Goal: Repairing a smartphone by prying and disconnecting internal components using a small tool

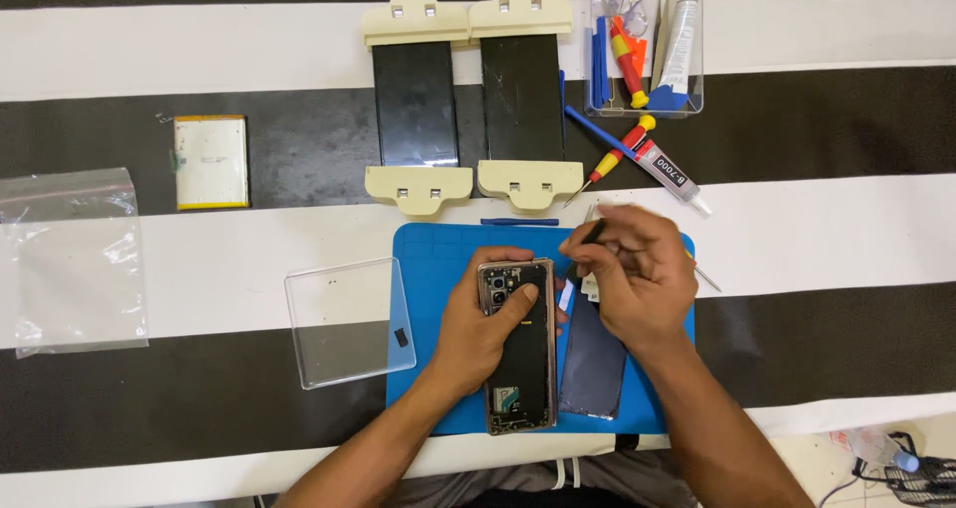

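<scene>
Left hand (pixel 485 331) clamps opened phone (pixel 520 347) on blue mat (pixel 435 259); right hand (pixel 637 274) pinches thin dark tool (pixel 590 235) at its top edge. A slip could gouge exposed internals.

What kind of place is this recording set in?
Likely a phone repair bench: an opened phone on a blue work mat, a clear box of small tools, and two clamp presses behind.
</scene>
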